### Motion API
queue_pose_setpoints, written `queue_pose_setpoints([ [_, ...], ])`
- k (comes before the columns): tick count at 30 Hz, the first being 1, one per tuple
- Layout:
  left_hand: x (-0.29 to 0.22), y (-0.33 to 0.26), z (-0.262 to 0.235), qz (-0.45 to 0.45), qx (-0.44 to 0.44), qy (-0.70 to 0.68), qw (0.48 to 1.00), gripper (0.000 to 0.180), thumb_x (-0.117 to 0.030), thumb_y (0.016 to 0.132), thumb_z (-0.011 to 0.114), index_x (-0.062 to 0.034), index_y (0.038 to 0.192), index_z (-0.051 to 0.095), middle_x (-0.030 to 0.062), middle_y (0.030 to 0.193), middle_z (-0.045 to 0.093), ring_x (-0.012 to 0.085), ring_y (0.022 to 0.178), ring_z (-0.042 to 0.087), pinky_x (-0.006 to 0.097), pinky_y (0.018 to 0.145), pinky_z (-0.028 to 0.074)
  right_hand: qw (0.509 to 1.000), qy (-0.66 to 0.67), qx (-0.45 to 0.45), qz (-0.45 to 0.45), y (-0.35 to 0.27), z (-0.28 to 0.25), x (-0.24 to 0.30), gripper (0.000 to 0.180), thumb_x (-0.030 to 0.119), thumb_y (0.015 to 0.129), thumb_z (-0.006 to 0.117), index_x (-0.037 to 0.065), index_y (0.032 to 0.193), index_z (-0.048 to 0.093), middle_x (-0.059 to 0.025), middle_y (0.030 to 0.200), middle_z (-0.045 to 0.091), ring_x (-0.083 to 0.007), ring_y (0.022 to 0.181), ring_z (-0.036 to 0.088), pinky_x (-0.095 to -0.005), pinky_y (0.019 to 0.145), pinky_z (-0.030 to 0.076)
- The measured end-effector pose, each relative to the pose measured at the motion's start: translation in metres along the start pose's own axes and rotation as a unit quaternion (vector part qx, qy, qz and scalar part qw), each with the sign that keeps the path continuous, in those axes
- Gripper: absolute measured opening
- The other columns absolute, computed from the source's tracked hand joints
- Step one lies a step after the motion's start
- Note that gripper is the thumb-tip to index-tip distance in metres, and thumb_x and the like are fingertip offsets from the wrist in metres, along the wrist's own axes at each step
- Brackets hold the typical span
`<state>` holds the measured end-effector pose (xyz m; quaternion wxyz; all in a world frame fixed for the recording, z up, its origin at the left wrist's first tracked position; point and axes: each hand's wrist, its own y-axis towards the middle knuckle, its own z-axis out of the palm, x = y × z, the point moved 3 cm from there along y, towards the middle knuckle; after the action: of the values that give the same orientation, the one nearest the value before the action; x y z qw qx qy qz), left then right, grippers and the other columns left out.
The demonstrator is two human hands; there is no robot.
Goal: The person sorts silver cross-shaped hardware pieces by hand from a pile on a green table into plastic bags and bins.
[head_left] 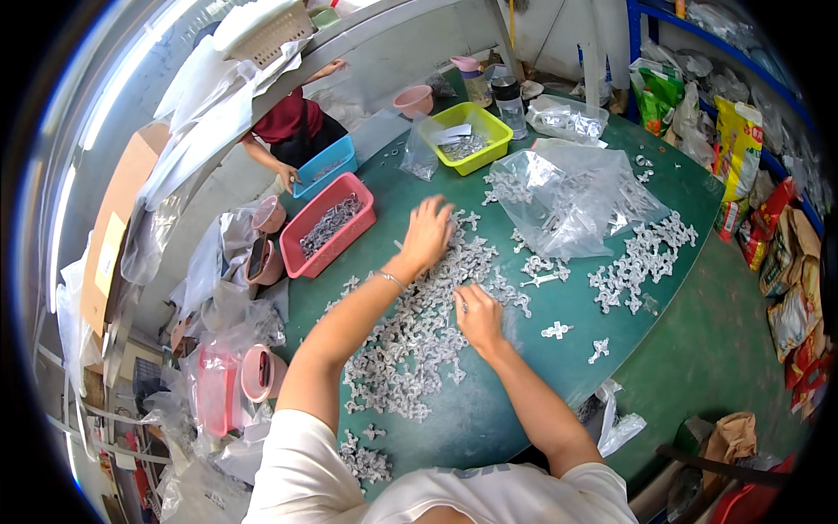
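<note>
A wide heap of silver, cross-shaped metal pieces [400, 356] covers the middle of the green table. My left hand [426, 234], with a bracelet at its wrist, is over the far end of the heap, its fingers smeared by motion. At the heap's right edge, my right hand [477, 316] is closed in a pinch, and whatever is between its fingers is too small to name. One loose cross piece [556, 330] lies to the right of that hand, with another cross piece [599, 350] beyond it.
A clear plastic bag [580, 205] lies beside a second group of pieces [642, 266]. Farther back stand a pink basket [371, 212] of metal parts, a yellow-green basket [502, 131] and a bottle [510, 109]. Another person [297, 122] touches a blue basket [349, 157].
</note>
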<state>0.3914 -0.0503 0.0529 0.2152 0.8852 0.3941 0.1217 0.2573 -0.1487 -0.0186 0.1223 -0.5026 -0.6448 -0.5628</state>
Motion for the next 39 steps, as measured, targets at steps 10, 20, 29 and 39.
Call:
queue_pose_setpoints([
  [10, 0.011, -0.087, 0.05, -0.151, 0.142, -0.064, 0.976, 0.044, -0.034, 0.089, 0.047, -0.0036, 0.12, 0.048, 0.0167, 0.134, 0.038, 0.0357, 0.123, 0.035, 0.056, 0.097, 0.029, 1.0, -0.009, -0.006, -0.004, 0.001, 0.005, 0.001, 0.006, 0.005, 0.08, 0.059, 0.003, 0.084, 0.062, -0.0133, 0.079, 0.062, -0.0334, 0.068, 0.06, -0.0376, 0.059, 0.048],
  [20, 0.002, -0.106, 0.046, -0.097, 0.067, -0.099, 0.988, 0.034, -0.004, 0.075, 0.056, 0.0036, 0.108, 0.054, 0.0171, 0.116, 0.052, 0.0373, 0.117, 0.042, 0.039, 0.097, 0.039, 0.998, -0.03, 0.055, -0.004, 0.001, 0.006, 0.009, 0.01, 0.005, 0.08, 0.058, 0.0, 0.086, 0.063, -0.0168, 0.078, 0.062, -0.0327, 0.07, 0.061, -0.0383, 0.064, 0.048],
  [29, -0.011, -0.1, 0.018, -0.2, 0.017, -0.118, 0.972, 0.021, -0.002, 0.07, 0.059, 0.002, 0.09, 0.053, 0.0187, 0.094, 0.054, 0.037, 0.093, 0.053, 0.042, 0.078, 0.047, 0.996, -0.058, 0.072, -0.019, 0.001, 0.008, 0.006, 0.009, 0.005, 0.079, 0.058, -0.001, 0.083, 0.063, -0.0174, 0.079, 0.063, -0.0335, 0.071, 0.061, -0.0385, 0.065, 0.048],
  [39, -0.019, -0.124, -0.02, -0.238, -0.128, -0.223, 0.937, 0.023, -0.003, 0.073, 0.061, -0.001, 0.095, 0.052, 0.0182, 0.093, 0.052, 0.0389, 0.092, 0.052, 0.043, 0.078, 0.044, 0.996, -0.048, 0.064, -0.037, -0.003, 0.01, 0.013, 0.011, 0.006, 0.079, 0.058, -0.001, 0.086, 0.063, -0.0182, 0.082, 0.063, -0.0339, 0.074, 0.061, -0.0387, 0.068, 0.049],
])
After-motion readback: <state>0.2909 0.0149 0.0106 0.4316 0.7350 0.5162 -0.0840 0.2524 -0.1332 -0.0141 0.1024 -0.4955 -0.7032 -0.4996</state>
